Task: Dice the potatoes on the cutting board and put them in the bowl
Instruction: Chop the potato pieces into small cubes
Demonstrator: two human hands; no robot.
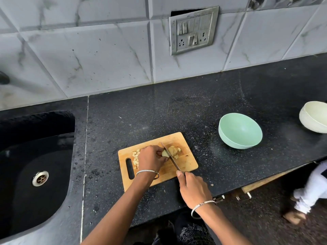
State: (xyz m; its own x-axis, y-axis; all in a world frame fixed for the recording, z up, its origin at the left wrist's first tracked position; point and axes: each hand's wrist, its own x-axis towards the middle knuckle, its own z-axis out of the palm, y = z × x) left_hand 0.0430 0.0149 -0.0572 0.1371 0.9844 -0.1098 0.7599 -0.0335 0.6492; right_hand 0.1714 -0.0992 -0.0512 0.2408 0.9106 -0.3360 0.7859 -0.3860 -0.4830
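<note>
While your left hand point(151, 157) presses down on the potato point(166, 153) with its fingers point(160, 150) curled together over the piece, your right hand point(192, 189) grips the handle of the knife point(170, 157), fingers wrapped tight around it and the thumb lying along the top. You have the blade running diagonally across the wooden cutting board point(187, 162), its tip toward the wall and its edge set into the potato just beside your left fingertips. To the right of the blade lie some cut chunks point(174, 150) in a loose heap, touching the blade's far side. On the other side of your left hand, near the board's handle slot point(130, 168), you have a row of small diced pieces point(135, 157) spread along the wood (partly hidden by the back of your hand).

You wear a thin metal bangle point(148, 172) on each wrist.

Your board sits on the dark speckled worktop point(159, 117), its near edge close to the worktop's front edge. The green bowl point(240, 131) stands well apart from the board, up and to the right, with nothing visible inside it. A cream bowl point(314, 116) stands farther right, cut off by the frame's edge. To your left a black sink point(35, 156) with a metal drain point(40, 178) is set into the worktop. On the marbled tile wall behind hangs a switch and socket plate point(193, 30).
</note>
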